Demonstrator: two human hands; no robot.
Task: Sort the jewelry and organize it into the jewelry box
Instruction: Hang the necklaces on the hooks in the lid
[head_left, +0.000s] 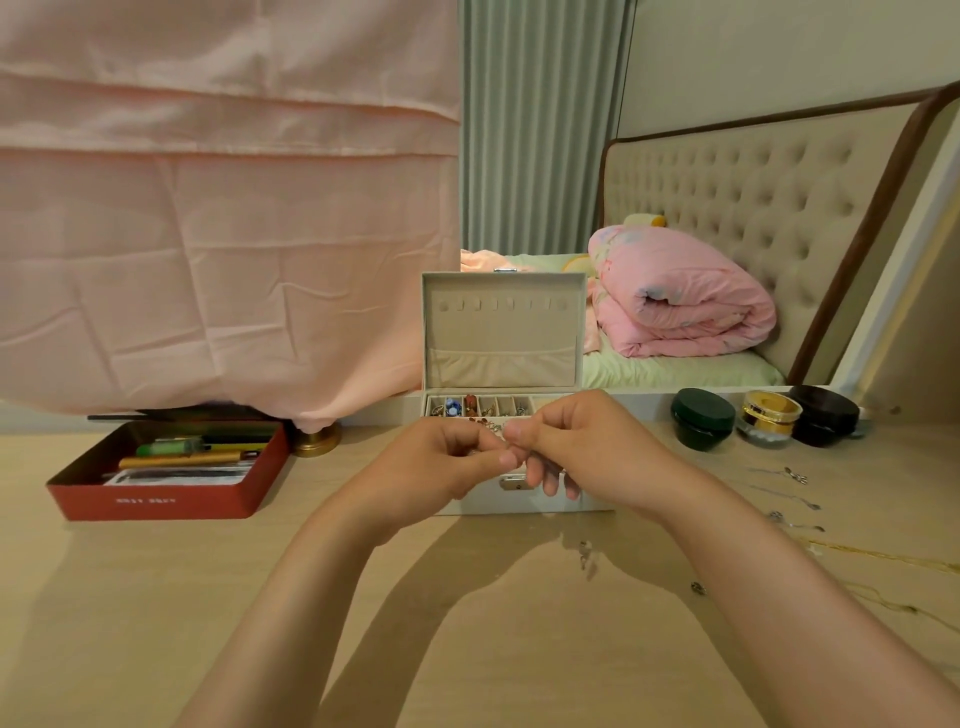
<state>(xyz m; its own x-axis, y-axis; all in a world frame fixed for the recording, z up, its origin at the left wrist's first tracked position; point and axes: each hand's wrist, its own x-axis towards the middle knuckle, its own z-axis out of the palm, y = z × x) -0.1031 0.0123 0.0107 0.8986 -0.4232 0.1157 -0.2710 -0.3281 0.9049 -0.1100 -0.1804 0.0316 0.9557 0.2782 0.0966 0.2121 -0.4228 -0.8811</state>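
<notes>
Both hands meet in front of the open white jewelry box (501, 332), which stands on the pale wooden table (156, 597) with its lid upright. The left hand (447, 460) and right hand (569, 441) have their fingers curled, and their fingertips pinch a small chain (492, 427) between them, just above the box's tray; its details are too fine to tell. The back row of small compartments (470, 406) holds rings and other little pieces. More loose jewelry (795, 474) lies on the table to the right of the box, along with a thin gold chain (883, 557) and a few tiny pieces (586, 553) near the right forearm. Three jars stand together at the right rear: a dark green jar (702, 418), a gold jar (769, 415) and a black jar (823, 414). To the left sits a red tin (156, 501) full of pens, below a hanging pink cloth (208, 208).
</notes>
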